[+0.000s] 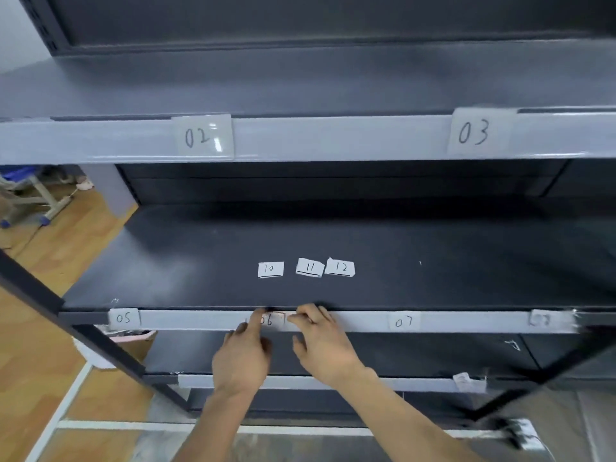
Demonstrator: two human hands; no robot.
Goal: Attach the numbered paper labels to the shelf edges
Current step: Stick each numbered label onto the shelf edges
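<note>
both hands are at the front strip of the middle shelf point(200, 320), lower centre of the frame. the left hand point(243, 355) reaches up with its forefinger straight, the tip pressing the left end of the label 06 point(268, 320); its other fingers are loosely bent and hold nothing. the right hand point(323, 345) has its fingers bent, tips on the strip at the label's right end, thumb hanging free below. whether those tips pinch the paper or only press it, i cannot tell. the label 06 lies flat against the strip, its long axis running left to right along it, digits upright.

below the hands, the forearms cross the lower shelf strip point(300, 381), which carries a crumpled paper point(466, 381) at lower right, too blurred to read.

along the middle strip, label 05 point(125, 318) sits at the left end, label 07 point(404, 321) right of the hands, and a smeared label point(543, 318) further right.

farther back, on the dark shelf surface, three loose labels lie flat with long sides left to right and digits upright: label 10 point(270, 269) stands apart on the left, label 11 point(310, 267) and label 12 point(340, 267) touch at their edges.

farthest, across the upper half of the frame, the upper shelf strip point(333, 138) holds label 02 point(203, 137) and label 03 point(476, 131), both upright.
</note>
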